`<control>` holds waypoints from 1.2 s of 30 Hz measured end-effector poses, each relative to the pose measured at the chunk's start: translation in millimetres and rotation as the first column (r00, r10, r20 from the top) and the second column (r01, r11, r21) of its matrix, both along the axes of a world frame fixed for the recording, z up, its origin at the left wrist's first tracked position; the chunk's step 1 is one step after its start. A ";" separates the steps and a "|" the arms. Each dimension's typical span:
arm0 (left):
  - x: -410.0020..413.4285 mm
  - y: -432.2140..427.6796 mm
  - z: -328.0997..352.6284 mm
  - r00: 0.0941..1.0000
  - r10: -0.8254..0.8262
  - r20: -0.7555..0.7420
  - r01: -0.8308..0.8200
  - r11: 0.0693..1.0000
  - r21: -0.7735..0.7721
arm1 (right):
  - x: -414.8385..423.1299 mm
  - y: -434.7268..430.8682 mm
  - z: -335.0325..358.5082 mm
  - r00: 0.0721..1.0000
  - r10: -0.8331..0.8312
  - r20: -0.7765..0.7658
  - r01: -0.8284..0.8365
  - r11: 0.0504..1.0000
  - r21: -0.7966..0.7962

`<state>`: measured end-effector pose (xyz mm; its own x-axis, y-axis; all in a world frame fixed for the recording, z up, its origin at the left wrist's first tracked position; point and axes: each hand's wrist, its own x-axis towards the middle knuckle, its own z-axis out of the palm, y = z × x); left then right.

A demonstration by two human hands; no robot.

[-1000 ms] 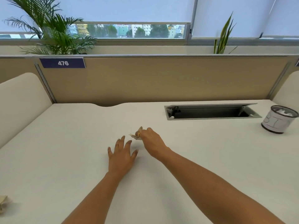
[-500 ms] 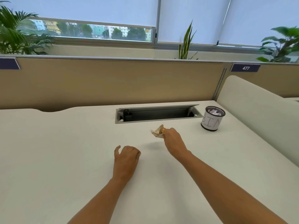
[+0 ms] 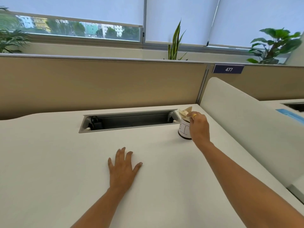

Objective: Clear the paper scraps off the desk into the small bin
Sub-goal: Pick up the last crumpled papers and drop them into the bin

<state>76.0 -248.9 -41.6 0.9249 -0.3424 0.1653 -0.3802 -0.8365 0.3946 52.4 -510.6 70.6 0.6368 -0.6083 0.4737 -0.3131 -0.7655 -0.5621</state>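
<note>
Our right hand pinches the crumpled paper scrap over the small bin, left hand flat, empty on the desk; an off-centre release could catch the rim and spill it.

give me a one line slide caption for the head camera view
Right hand holds a crumpled paper scrap over the small bin while the left hand rests flat on the desk.

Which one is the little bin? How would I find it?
Look along the white desk to the far right end of the long dark slot. The small bin stands there, a white cup with black letters, under the right hand holding crumpled paper.
</note>
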 end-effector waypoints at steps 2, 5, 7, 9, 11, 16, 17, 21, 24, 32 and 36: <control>3.8 -4.4 -5.6 0.998 0.031 -0.054 -0.029 0.999 0.046 | 6.5 -15.9 1.1 0.999 -0.021 -0.037 0.019 0.998 -0.067; 5.7 -5.4 -8.2 0.997 0.053 -0.054 -0.048 0.996 0.076 | 15.4 -33.8 -0.7 0.991 -0.040 -0.129 0.029 0.996 -0.090; 4.8 -5.3 -9.3 0.998 0.060 -0.030 -0.057 0.996 0.074 | 19.8 -42.6 -3.0 0.975 -0.073 -0.211 0.052 0.993 -0.102; 4.8 -5.5 -10.9 0.998 0.061 -0.026 -0.059 0.996 0.069 | 22.5 -47.7 -2.6 0.952 -0.087 -0.295 0.052 0.991 -0.124; 4.4 -5.8 -12.0 0.998 0.064 -0.027 -0.062 0.995 0.080 | 26.7 -51.9 -0.7 0.917 -0.073 -0.391 0.009 0.987 -0.162; 3.7 -5.7 -10.9 0.997 0.075 -0.029 -0.071 0.991 0.114 | 45.5 -63.3 10.2 0.772 -0.033 -0.635 -0.097 0.981 -0.169; 3.7 -5.5 -10.8 0.997 0.075 -0.030 -0.071 0.990 0.119 | 48.6 -65.7 11.8 0.745 -0.025 -0.667 -0.118 0.978 -0.169; 3.8 -5.8 -10.4 0.996 0.082 -0.036 -0.078 0.990 0.114 | 59.8 -72.2 18.1 0.654 -0.009 -0.756 -0.168 0.973 -0.158; 2.0 -6.5 -7.5 0.996 0.088 -0.035 -0.083 0.990 0.115 | 67.5 -72.0 20.1 0.593 -0.039 -0.804 -0.191 0.963 -0.188; 2.2 -7.0 -8.5 0.995 0.100 -0.014 -0.098 0.990 0.102 | 80.3 -71.3 28.4 0.366 -0.079 -0.927 -0.291 0.937 -0.194; 1.0 -7.7 -8.3 0.995 0.093 -0.020 -0.091 0.992 0.089 | 81.7 -71.1 29.1 0.348 -0.080 -0.934 -0.288 0.939 -0.188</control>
<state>77.0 -256.6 -50.0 0.9564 -0.2683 0.1154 -0.2916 -0.8994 0.3257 134.1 -581.8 99.6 0.8193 -0.4641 -0.3369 -0.3903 -0.8816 0.2654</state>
